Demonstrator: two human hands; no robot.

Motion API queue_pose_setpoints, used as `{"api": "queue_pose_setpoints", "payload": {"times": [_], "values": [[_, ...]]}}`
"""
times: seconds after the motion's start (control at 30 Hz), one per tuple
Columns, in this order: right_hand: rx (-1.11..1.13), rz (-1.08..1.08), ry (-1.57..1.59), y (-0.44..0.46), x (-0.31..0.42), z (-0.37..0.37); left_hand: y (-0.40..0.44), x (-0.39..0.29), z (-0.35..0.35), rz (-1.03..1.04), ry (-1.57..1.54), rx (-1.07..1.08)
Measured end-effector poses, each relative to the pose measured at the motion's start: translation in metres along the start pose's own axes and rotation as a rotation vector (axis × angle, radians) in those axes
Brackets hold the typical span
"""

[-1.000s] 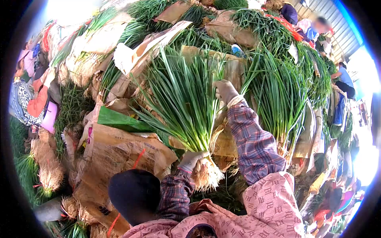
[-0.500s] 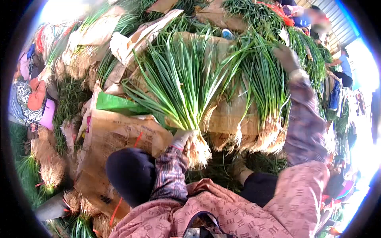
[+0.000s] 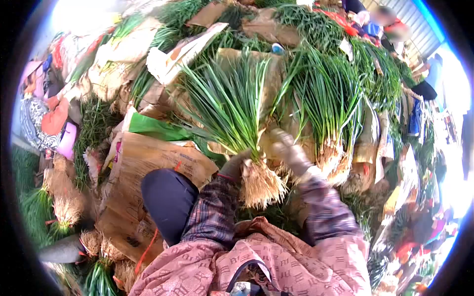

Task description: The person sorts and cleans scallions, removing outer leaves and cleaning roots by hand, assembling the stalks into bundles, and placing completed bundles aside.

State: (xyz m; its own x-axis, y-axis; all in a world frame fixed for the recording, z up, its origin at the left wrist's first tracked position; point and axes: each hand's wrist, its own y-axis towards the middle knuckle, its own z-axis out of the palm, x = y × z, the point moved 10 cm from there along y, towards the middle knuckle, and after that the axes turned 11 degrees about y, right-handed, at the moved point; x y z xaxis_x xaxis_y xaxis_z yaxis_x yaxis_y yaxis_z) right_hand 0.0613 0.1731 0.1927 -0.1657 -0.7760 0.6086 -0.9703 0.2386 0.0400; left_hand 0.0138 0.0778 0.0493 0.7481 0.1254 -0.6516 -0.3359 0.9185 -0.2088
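Note:
My left hand (image 3: 236,165), gloved, is closed around the lower stalks of a bunch of green onions (image 3: 232,108). The bunch's green leaves fan out away from me, and its pale roots (image 3: 262,185) hang toward my lap. Just right of those roots is my right hand (image 3: 289,150), also gloved and smeared by motion; whether its fingers hold anything cannot be made out. Beyond it, a second pile of green onions (image 3: 328,98) lies on brown paper, roots (image 3: 332,160) toward me.
Flattened brown paper sacks (image 3: 148,167) and a green sheet (image 3: 158,127) lie to my left. Tied onion bunches (image 3: 66,204) rest at the far left. More greens (image 3: 316,27) cover the ground ahead. Other people (image 3: 49,118) sit at the left and upper right.
My right hand has come down and left from the leaves of the right-hand pile to beside the held bunch. The bunch in my left hand has shifted slightly right, its roots more spread.

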Motion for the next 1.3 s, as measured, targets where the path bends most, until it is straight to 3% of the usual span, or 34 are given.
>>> {"api": "queue_pose_setpoints", "payload": {"times": [0.1,0.13,0.23,0.3,0.37,0.4,0.43,0.5,0.57,0.63,0.7,0.77,0.8,0.87,0.93,0.97,1.0,1.03,1.07,1.1,1.2,1.23,1.27,1.3], "values": [[-0.128,-0.094,0.020,0.018,0.014,0.057,0.014,0.016,-0.013,0.031,-0.098,-0.009],[-0.112,-0.100,0.071,0.017,0.014,0.065,0.015,0.014,-0.026,0.074,-0.109,-0.109],[-0.236,-0.121,0.070,0.012,0.029,0.048,0.048,0.026,-0.054,0.216,0.154,-0.056],[-0.303,-0.170,0.238,0.006,0.045,0.006,0.020,-0.010,0.014,0.155,0.129,-0.015],[-0.386,-0.082,0.493,-0.009,0.038,-0.038,0.009,-0.045,0.052,0.222,0.271,0.031],[-0.429,-0.012,0.643,-0.023,0.036,-0.067,0.014,-0.046,0.078,0.203,-0.041,0.213],[-0.597,-0.163,0.637,-0.045,0.015,-0.095,0.024,-0.045,0.072,0.212,-0.169,0.187],[-0.919,0.010,0.957,-0.089,-0.023,-0.114,0.009,-0.077,0.110,0.293,-0.327,0.214],[-0.848,-0.038,0.973,-0.084,-0.003,-0.095,0.015,-0.071,0.117,0.280,-0.317,0.227],[-0.795,-0.408,0.646,-0.061,0.020,-0.071,0.016,-0.050,0.124,0.247,-0.234,0.203],[-0.736,-0.669,0.447,-0.061,0.076,-0.081,0.027,-0.042,0.128,0.227,-0.343,0.253],[-0.638,-0.047,1.453,-0.048,0.008,-0.059,0.017,-0.050,0.130,0.179,-0.287,0.173],[-0.612,0.038,1.553,-0.047,-0.001,-0.053,0.015,-0.052,0.138,0.145,-0.263,0.237],[-0.523,0.005,1.477,-0.053,-0.006,-0.052,0.009,-0.061,0.184,0.097,-0.566,0.765],[-0.439,-0.044,1.390,-0.052,-0.008,-0.040,-0.014,-0.110,0.196,0.254,-0.173,0.363],[-0.406,-0.056,1.367,-0.052,-0.012,-0.037,-0.020,-0.145,0.198,0.568,0.246,0.349],[-0.382,-0.061,1.354,-0.053,-0.016,-0.033,-0.031,-0.180,0.198,0.947,0.923,0.066],[-0.352,-0.064,1.353,-0.053,-0.023,-0.032,-0.044,-0.210,0.193,1.213,1.264,-0.272],[-0.322,-0.070,1.362,-0.052,-0.030,-0.031,-0.015,-0.219,0.185,0.848,0.868,0.023],[-0.270,-0.080,1.391,-0.049,-0.037,-0.030,0.006,-0.222,0.174,0.478,0.423,0.124],[0.073,-0.024,1.544,-0.040,-0.065,-0.006,-0.035,-0.280,0.170,0.754,0.855,0.083],[0.121,0.166,1.519,-0.037,-0.072,0.005,-0.061,-0.296,0.161,0.752,0.879,0.042],[-0.071,0.284,1.386,-0.047,-0.050,0.002,-0.087,-0.313,0.147,0.713,0.864,-0.004],[-0.081,0.442,1.442,-0.055,-0.080,0.019,-0.118,-0.328,0.128,0.682,0.846,-0.064]]}}
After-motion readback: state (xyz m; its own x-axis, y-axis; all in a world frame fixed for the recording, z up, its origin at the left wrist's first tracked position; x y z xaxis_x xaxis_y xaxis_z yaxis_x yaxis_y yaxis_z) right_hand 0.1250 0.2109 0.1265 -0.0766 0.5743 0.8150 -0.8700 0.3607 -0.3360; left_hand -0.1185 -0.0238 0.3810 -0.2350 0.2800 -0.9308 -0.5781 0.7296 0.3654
